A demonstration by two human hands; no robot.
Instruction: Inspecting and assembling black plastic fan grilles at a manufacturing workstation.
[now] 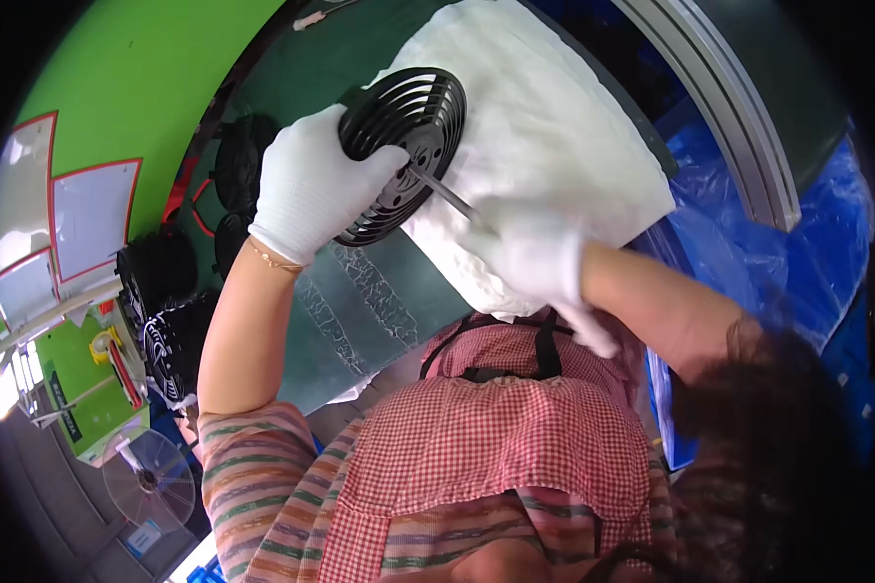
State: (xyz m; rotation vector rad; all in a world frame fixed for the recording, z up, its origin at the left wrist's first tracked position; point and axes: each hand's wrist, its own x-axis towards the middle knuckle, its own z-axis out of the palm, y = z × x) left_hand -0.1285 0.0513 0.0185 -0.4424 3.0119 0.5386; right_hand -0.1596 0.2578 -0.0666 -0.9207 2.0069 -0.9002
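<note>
Dark green worktop (360, 301), white padding (554, 117) on it. My left hand (311, 185) clamps rim of black fan grille (408, 126), tilted over padding. My right hand (540, 253) closes around thin metal tool (442, 191) at grille hub. Grille seems light, stiff plastic; ribs thin, so I grip rim.

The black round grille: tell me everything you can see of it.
The black round grille is a disc of concentric slatted rings around a solid hub, plastic by its look. It is held tilted over a white padded cloth. The gloved left hand grips its lower-left rim, fingers curled over the edge. A thin metal tool in the gloved right hand meets its hub.
</note>
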